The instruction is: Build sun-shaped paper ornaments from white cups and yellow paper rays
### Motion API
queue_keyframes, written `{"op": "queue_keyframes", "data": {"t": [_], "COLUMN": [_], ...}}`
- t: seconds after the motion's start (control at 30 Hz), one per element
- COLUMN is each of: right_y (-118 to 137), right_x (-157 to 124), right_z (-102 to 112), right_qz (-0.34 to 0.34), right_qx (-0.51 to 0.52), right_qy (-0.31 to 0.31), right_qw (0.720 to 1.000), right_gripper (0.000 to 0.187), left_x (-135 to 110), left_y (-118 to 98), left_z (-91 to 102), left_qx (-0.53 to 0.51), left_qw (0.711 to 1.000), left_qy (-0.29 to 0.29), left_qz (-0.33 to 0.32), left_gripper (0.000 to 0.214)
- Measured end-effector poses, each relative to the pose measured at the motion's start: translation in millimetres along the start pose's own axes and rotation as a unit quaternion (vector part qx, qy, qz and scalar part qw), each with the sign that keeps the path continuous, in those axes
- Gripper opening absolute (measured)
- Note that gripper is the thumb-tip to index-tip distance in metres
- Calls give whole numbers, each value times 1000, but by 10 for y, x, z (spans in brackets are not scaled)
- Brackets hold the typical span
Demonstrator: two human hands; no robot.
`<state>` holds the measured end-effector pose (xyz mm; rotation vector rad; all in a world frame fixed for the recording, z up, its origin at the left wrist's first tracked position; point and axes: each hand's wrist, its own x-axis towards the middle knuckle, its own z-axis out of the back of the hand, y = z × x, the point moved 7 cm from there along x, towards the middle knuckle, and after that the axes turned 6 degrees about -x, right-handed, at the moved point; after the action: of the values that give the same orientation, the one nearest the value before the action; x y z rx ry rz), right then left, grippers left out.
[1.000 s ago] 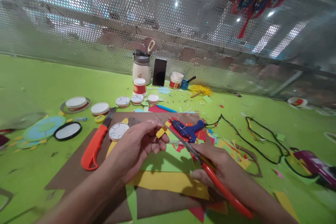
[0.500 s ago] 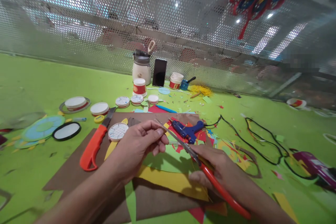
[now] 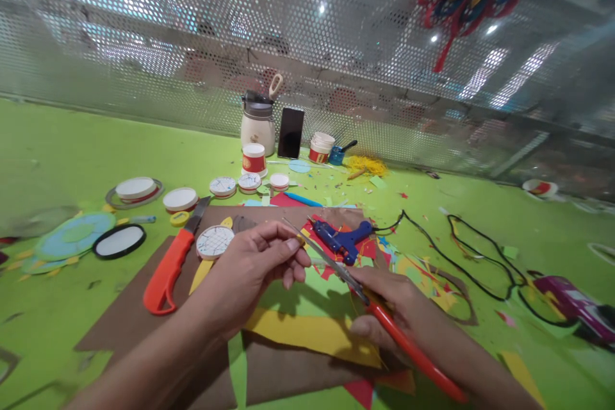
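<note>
My right hand [image 3: 391, 304] grips a pair of scissors [image 3: 353, 282] with orange-red handles, the blades pointing up and left. My left hand [image 3: 271, 253] pinches a tiny yellow piece [image 3: 301, 240] between thumb and fingertip, right beside the blade tips; its exact shape is too small to make out. Below the hands lie a green paper sheet [image 3: 312, 295] and a yellow paper sheet [image 3: 317, 336], both on brown cardboard [image 3: 288, 378]. A blue glue gun [image 3: 343, 237] rests on red scraps just behind the scissors. Left of my left hand is a round white lid with blue lines [image 3: 215, 242].
An orange-handled utility knife [image 3: 170, 269] lies at left, near a black-rimmed disc [image 3: 119, 241] and a blue paper flower [image 3: 77, 234]. At the back stand a jug [image 3: 258, 128], a phone [image 3: 291, 132] and cups [image 3: 321, 147]. A black cord [image 3: 427, 243] crosses the right side.
The scissor handles have spread slightly, the lower one swinging right. The view has shifted a little; my left hand keeps its pinch beside the blades.
</note>
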<state>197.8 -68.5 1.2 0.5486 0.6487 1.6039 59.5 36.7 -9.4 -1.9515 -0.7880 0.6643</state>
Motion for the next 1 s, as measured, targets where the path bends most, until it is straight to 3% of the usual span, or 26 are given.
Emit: {"op": "queue_keyframes", "data": {"t": [0.27, 0.73, 0.93, 1.0], "right_y": [13, -33, -2, -43], "right_x": [-9, 3, 36, 46], "right_z": [5, -36, 5, 32], "right_qz": [27, 8, 50, 30], "right_qx": [17, 53, 20, -11], "right_qy": [6, 19, -22, -51], "right_qw": [999, 998, 998, 998], "right_gripper": [28, 33, 45, 46], "left_x": [-8, 0, 0, 1], "left_y": [1, -14, 4, 6], "left_z": [-8, -37, -6, 8], "left_qx": [0, 1, 6, 13], "left_qw": [1000, 1000, 1000, 1000], "left_qy": [12, 15, 15, 10], "left_qz": [2, 0, -5, -9], "left_gripper": [9, 11, 11, 10]}}
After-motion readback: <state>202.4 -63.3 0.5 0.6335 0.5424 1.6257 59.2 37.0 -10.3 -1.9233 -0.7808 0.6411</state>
